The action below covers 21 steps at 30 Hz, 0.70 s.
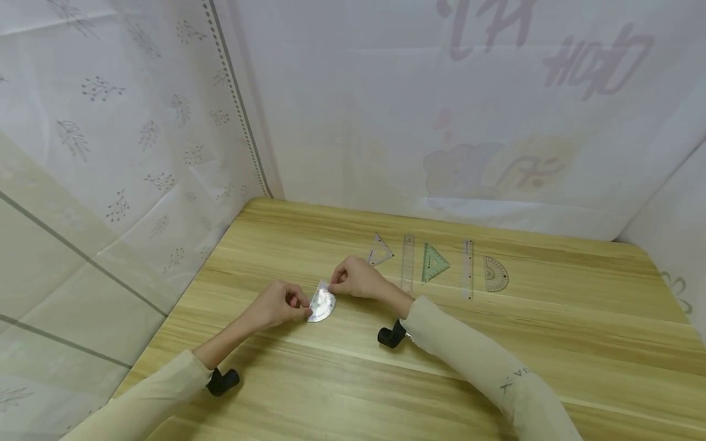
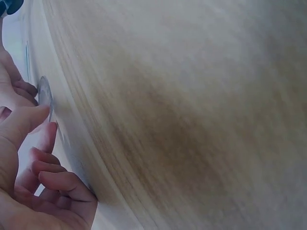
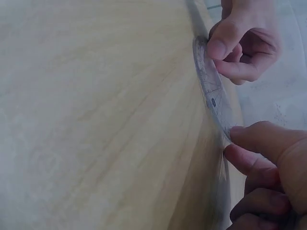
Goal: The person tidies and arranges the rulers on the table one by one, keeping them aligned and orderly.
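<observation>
Wooden table (image 1: 331,386) | clear protractor (image 1: 324,304) between left grip (image 1: 276,304) and right grip (image 1: 360,278) | each pinching one end

You are holding both arms out in front of you, your left forearm (image 1: 151,395) slanting up from the lower left of the head view and your right forearm (image 1: 482,361) slanting from the lower right. Your left hand (image 1: 280,305) and right hand (image 1: 358,278) are facing each other, near but apart, the right sitting slightly farther forward. Both are pinching with thumb and forefinger, the other fingers lying curled.
</observation>
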### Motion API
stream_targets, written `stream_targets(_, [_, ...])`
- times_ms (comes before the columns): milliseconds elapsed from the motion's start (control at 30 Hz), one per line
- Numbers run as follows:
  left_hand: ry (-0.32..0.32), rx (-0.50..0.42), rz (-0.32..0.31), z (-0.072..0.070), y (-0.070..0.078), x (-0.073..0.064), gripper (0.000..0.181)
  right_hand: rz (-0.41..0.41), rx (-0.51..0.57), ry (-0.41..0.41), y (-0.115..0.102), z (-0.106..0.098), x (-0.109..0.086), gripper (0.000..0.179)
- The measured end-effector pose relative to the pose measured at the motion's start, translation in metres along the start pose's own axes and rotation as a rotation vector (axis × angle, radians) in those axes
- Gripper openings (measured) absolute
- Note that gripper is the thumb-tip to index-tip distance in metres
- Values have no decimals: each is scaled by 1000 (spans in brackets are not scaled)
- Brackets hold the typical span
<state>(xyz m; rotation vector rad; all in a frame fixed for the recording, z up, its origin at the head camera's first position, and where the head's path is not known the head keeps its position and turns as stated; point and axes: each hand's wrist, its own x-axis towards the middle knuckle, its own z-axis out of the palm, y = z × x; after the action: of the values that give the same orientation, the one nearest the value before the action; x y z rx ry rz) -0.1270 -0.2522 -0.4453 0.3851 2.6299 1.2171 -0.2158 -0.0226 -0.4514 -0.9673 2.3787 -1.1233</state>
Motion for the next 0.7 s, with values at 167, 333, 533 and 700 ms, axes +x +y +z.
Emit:
stream_targets(167, [11,16,7,0,-1,0,15,-12,-71,5,-2,2,1,12])
stream_targets(333, [13,4,13,0,1,0,13,-21,-64,-1,-1,1,0,12])
stream_targets(533, [1,-49,-34,-3,4,0,9,-59,65,2,5,-9,-5,7])
stream_targets(700, [15,-39,-12,-4,6,2,7,-89,119,-9,14,-21,-16,4])
